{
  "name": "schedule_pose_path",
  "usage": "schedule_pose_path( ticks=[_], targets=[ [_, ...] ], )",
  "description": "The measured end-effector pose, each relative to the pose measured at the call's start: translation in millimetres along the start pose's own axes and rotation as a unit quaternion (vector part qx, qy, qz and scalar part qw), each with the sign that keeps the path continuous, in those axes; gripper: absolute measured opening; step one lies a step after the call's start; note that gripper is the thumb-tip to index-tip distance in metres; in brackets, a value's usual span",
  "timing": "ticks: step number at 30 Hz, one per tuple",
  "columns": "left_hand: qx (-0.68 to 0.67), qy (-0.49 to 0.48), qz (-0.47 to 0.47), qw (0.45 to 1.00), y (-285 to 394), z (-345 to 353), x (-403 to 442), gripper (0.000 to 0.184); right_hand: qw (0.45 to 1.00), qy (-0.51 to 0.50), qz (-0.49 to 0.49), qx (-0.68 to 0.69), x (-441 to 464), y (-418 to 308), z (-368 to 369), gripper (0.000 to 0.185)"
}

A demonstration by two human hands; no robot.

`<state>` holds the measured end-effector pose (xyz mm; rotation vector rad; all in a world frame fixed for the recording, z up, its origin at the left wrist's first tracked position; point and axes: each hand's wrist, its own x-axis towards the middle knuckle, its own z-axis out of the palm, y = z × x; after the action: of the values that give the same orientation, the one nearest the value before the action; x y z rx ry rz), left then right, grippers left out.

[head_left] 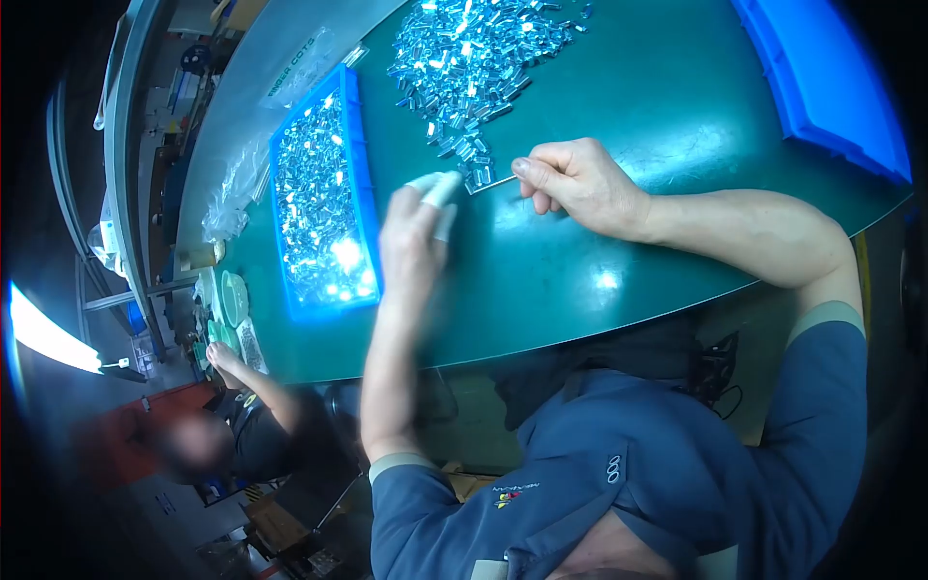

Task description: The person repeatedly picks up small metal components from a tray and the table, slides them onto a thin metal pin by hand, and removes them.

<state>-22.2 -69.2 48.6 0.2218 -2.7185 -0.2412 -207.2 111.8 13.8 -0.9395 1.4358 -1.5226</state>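
Note:
My right hand [580, 184] is closed on a thin metal rod [495, 185], whose far end reaches the lower tip of a loose pile of small shiny metal pieces [469, 58]. Blurred by motion, my left hand [416, 227] is just left of the rod's end, with white coverings on some fingers; whether it holds anything is not visible. Beside that hand, on its left, a blue tray [360, 174] is filled with similar shiny pieces.
The green table [541, 290] has a curved near edge. A blue bin [822, 87] stands at the right. Clear plastic bags [232, 198] and a green dish [234, 298] are at the left, where another person [266, 416] sits.

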Motion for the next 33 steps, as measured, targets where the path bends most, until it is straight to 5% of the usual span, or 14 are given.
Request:
schedule_pose_path(
  ticks=[19,27,33],
  targets=[
    [-0.084,0.018,-0.086,0.993,-3.0,17.1,-17.7,0.028,0.986,-0.022,-0.058,-0.157,2.4,8.0,3.3,0.027],
    [-0.236,0.016,-0.108,0.966,13.6,22.8,-18.4,0.018,0.969,-0.004,-0.133,-0.210,1.7,10.5,5.8,0.024],
    [-0.263,0.031,-0.099,0.959,21.3,30.3,-16.9,0.018,0.986,-0.029,-0.074,-0.143,1.1,10.3,6.3,0.029]
  ],
)
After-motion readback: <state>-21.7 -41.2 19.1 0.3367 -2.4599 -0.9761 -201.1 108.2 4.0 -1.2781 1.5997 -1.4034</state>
